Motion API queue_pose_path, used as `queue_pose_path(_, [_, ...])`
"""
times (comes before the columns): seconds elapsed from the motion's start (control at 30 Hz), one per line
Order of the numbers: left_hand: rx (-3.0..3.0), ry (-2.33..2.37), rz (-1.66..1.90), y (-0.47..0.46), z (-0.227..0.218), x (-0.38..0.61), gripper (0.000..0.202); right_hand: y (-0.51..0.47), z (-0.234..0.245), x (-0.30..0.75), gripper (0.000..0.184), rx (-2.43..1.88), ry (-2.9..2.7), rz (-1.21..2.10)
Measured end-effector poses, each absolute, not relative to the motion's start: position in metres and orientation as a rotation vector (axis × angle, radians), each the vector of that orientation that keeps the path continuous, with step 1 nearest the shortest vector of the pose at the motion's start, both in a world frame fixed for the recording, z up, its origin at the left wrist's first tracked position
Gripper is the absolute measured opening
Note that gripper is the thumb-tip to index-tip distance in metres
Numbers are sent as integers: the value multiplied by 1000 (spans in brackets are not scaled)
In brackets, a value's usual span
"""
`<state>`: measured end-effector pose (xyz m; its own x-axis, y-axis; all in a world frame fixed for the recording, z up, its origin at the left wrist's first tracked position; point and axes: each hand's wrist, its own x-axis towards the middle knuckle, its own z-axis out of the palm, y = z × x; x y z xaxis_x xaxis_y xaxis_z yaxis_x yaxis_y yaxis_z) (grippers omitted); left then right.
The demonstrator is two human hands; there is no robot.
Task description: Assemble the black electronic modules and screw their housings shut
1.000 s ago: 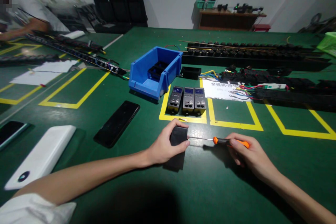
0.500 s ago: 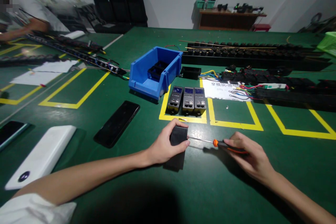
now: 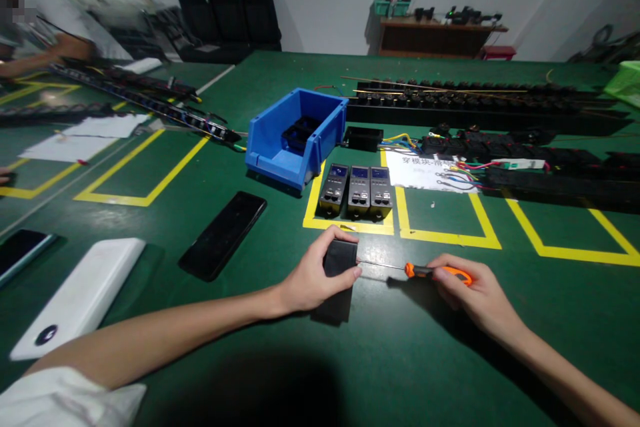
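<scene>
My left hand [image 3: 315, 273] is closed around a small black box-shaped module [image 3: 341, 259], its thumb and fingers on opposite edges. In my right hand [image 3: 473, 290] is a screwdriver [image 3: 415, 271] with an orange and black handle, gripped between thumb and fingers. The thin metal shaft lies level, and its tip meets the right side of the module; the screw there is too small to make out. Just beyond my left hand stand three dark modules [image 3: 359, 192] with blue-topped faces and port sockets, inside a yellow taped square.
A blue bin [image 3: 280, 163] holding black parts stands behind the modules. To the left lie a black phone [image 3: 223, 235] and a white device [image 3: 80, 297]. Long black strips with wires [image 3: 500, 147] run along the right. A co-worker's arm [image 3: 70, 50] is at far left.
My right hand's fingers have rolled around the screwdriver handle, so its orange side now shows. The tip stays at the module, and my left hand has not moved.
</scene>
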<state>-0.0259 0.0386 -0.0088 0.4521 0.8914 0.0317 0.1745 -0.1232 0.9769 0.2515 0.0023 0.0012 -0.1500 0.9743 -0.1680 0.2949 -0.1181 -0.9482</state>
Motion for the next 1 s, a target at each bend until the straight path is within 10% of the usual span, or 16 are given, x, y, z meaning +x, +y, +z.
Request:
queue_pose_path(0.4, [1603, 956, 792, 38, -10, -26, 39, 5, 0, 255, 3, -1134, -1918, 719])
queue_pose_path(0.73, [1625, 958, 779, 39, -10, -27, 39, 7, -2, 254, 26, -1410, -1509, 1345])
queue_pose_path(1.0, [1616, 954, 776, 39, -10, -27, 39, 4, 4, 253, 14, -1402, -1845, 949])
